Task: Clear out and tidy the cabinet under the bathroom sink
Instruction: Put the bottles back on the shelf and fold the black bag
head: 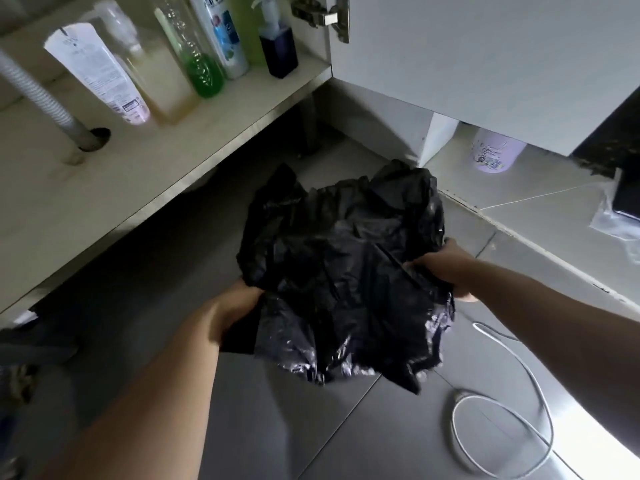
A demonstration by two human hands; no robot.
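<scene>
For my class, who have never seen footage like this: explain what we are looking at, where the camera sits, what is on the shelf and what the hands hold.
There is no machine here, and there is one picture only. A person wears a wide-angle camera on the head, looking down at their own bare arms. The left hand and right hand each grip a side of a crumpled black bag, held above the grey floor. Up left is the open cabinet shelf with its door swung aside. On the shelf stand a white tube, a bottle with green liquid, a white bottle and a dark pump bottle, beside a drain hose. A white cable lies on the floor.
</scene>
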